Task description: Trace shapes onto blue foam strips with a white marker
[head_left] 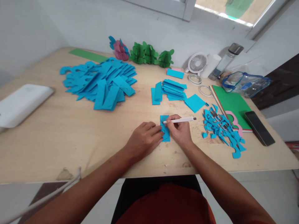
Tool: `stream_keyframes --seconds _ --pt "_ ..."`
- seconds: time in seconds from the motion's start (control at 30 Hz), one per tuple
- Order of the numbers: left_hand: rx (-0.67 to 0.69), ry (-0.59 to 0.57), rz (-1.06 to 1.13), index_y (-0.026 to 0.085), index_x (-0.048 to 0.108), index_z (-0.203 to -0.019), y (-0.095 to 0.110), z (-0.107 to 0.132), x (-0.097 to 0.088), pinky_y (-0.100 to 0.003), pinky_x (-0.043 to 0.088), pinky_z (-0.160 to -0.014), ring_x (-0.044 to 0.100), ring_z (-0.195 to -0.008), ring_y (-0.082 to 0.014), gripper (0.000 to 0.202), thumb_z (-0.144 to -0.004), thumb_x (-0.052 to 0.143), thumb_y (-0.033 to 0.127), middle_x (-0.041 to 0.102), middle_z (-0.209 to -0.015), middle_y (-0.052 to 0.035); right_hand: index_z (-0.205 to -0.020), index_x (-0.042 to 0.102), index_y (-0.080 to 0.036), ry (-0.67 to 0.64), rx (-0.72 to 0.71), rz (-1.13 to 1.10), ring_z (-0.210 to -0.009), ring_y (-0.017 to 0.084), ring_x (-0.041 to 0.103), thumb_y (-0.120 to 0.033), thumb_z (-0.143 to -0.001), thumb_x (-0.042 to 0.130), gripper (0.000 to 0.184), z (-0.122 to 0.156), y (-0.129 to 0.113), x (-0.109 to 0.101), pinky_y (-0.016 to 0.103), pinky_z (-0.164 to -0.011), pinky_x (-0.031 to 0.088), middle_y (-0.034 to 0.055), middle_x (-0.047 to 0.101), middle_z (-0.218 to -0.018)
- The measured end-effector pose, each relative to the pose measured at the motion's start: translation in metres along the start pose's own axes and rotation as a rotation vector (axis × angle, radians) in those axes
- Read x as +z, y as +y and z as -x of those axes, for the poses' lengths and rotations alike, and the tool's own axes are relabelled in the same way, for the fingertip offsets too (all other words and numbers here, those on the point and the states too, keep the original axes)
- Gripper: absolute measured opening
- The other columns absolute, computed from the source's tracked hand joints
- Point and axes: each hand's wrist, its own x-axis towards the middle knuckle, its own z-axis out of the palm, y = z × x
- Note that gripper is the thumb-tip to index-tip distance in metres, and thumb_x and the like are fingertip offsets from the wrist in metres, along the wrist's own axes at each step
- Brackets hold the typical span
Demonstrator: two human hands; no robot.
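Observation:
A narrow strip of blue paper (166, 136) lies on the table in front of me, with dark curved lines drawn on it. My right hand (179, 129) is closed around a white pen (181, 120), whose tip meets the upper part of the strip. From the left, my left hand (146, 137) rests flat with its fingertips on the strip's edge. Just beyond are a stack of folded blue papers (173, 89) and a square blue sheet (194, 103). Blue paper scraps (220, 126) lie to the right of my right hand.
A large pile of cut blue paper pieces (100, 81) covers the back left. Green paper figures (143, 53) stand by the wall, near a small fan (197, 63) and a bottle (225, 62). A phone (259, 128) and green sheets (235, 105) lie right; a white device (23, 104) lies left.

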Motion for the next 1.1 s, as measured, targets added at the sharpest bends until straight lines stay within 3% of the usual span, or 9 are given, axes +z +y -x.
stream_keyframes --seconds 0.33,0.47,0.77,0.93,1.1 --pt "-0.009 0.009 0.056 0.017 0.068 -0.092 -0.003 0.002 0.001 -0.037 0.051 -0.078 0.062 -0.087 -0.0210 0.018 -0.095 0.050 0.020 0.073 -0.098 -0.0068 -0.103 0.065 -0.022 0.032 -0.037 0.014 -0.069 0.015 0.066 -0.035 -0.092 0.051 0.021 -0.001 0.002 -0.001 0.026 -0.063 0.050 0.0019 0.072 -0.082" --pt "-0.053 0.039 0.047 0.017 0.067 -0.090 -0.004 0.001 0.001 -0.037 0.050 -0.074 0.061 -0.084 -0.0222 0.021 -0.096 0.048 0.023 0.072 -0.091 -0.0076 -0.107 0.065 -0.022 0.039 -0.035 0.052 -0.064 0.015 0.063 -0.036 -0.093 0.051 0.024 0.000 0.000 -0.001 0.026 -0.060 0.050 0.0022 0.074 -0.087" --pt "-0.152 0.006 0.104 0.017 0.064 -0.085 -0.005 0.000 0.001 -0.036 0.047 -0.071 0.059 -0.082 -0.0228 0.014 -0.091 0.051 0.020 0.066 -0.085 -0.0084 -0.114 0.063 -0.025 -0.003 -0.098 0.217 -0.091 0.020 0.071 -0.029 -0.092 0.048 0.027 -0.001 0.005 -0.002 0.029 -0.080 0.054 0.0035 0.075 -0.100" --pt "-0.244 -0.040 0.171 0.018 0.065 -0.091 -0.009 -0.001 0.001 -0.034 0.047 -0.071 0.058 -0.081 -0.0214 0.012 -0.087 0.055 0.018 0.066 -0.085 -0.0064 -0.115 0.063 -0.022 -0.012 -0.108 0.254 -0.089 0.021 0.072 -0.026 -0.092 0.046 0.029 -0.001 0.005 -0.002 0.030 -0.080 0.054 0.0055 0.075 -0.098" --pt "-0.303 -0.182 0.173 0.020 0.066 -0.090 -0.013 -0.011 0.001 -0.033 0.046 -0.069 0.059 -0.079 -0.0212 0.012 -0.082 0.058 0.016 0.067 -0.082 -0.0040 -0.114 0.062 -0.025 -0.024 -0.125 0.285 -0.093 0.021 0.071 -0.025 -0.090 0.047 0.028 -0.002 0.009 -0.002 0.030 -0.083 0.053 0.0042 0.076 -0.099"
